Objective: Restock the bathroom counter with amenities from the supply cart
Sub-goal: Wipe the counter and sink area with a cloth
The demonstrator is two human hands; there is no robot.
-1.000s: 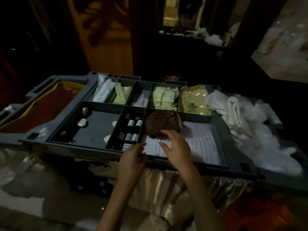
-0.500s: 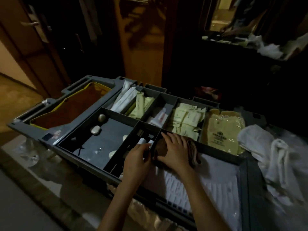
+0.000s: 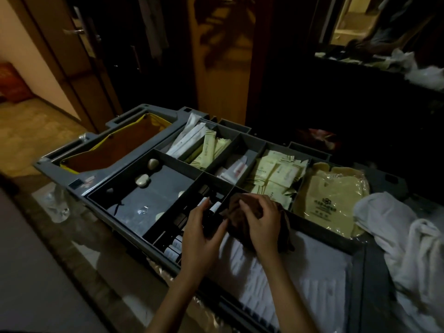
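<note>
The grey supply cart tray (image 3: 134, 162) is split into compartments. My left hand (image 3: 200, 233) reaches into the narrow compartment of small dark bottles (image 3: 174, 246), and its fingers curl round one bottle (image 3: 214, 207) with a white label. Beside it, my right hand (image 3: 263, 223) grips a crumpled brown cloth (image 3: 236, 209) that lies on a stack of white packets (image 3: 276, 275). The far compartments hold long white packets (image 3: 188, 138), pale green sachets (image 3: 211, 146), small tubes (image 3: 236, 169), square pale sachets (image 3: 276, 174) and yellow plastic bags (image 3: 331, 200).
A yellow-lined bag (image 3: 115, 145) hangs at the cart's left end. Pale rounded soaps (image 3: 143, 180) lie in the large left compartment. White towels (image 3: 408, 239) are piled at the right. Dark wooden doors stand behind the cart, and a counter with clutter (image 3: 396, 61) is at the far right.
My left hand has moved from the tray's front edge into the bottle compartment and closed on a bottle. My right hand went from lying flat on the brown cloth to gripping it.
</note>
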